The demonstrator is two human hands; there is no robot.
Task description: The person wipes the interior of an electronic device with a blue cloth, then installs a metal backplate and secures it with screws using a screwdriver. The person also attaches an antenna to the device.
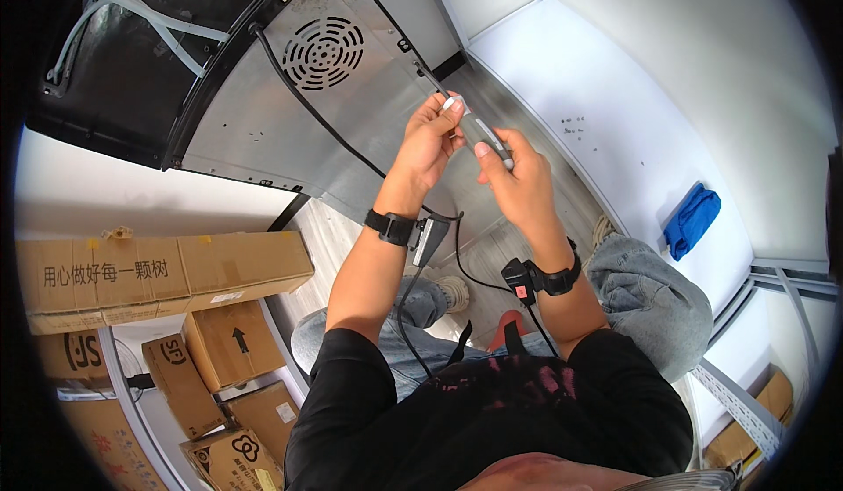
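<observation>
Now mid-step: right hand (520,179) grips screwdriver (481,136) handle, left hand (432,140) pinches its shaft near tip, just off panel (351,113) beyond hands. Next, I'd say: seat tip w/ care.

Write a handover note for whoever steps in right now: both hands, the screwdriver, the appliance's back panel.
Left hand: fingertips pinch the thin metal shaft of the grey-handled screwdriver, near its tip.
Right hand: wrapped around the handle.
The tip sits at the silver sheet-metal back panel of the tilted appliance, right of the round vent grille. A black power cord runs across the panel.
Done: the tool is at the panel.
Left: the panel is still on; whether any screw is out cannot be told.
</observation>
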